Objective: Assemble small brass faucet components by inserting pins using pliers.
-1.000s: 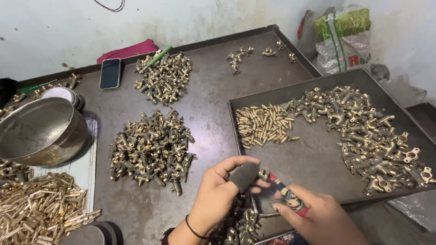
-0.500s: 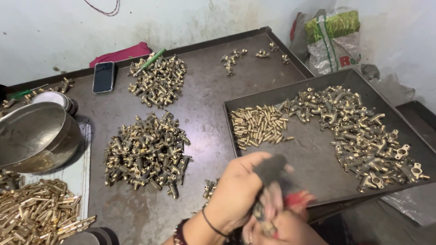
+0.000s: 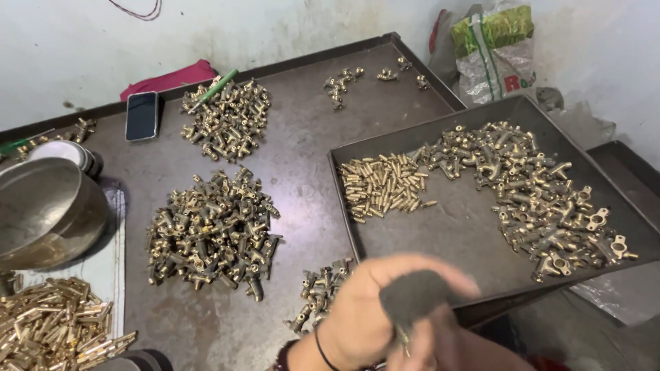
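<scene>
Hands at the table's near edge: left hand (image 3: pixel 357 309) fingers clamped on a dark grey abrasive pad (image 3: pixel 412 297) and a small brass fitting (image 3: pixel 402 338); right hand (image 3: pixel 454 347) blurred beneath, grip cannot be told. Small heap of brass fittings (image 3: pixel 320 292) lies just beside the left hand, near the dark metal tray (image 3: pixel 447 227).
</scene>
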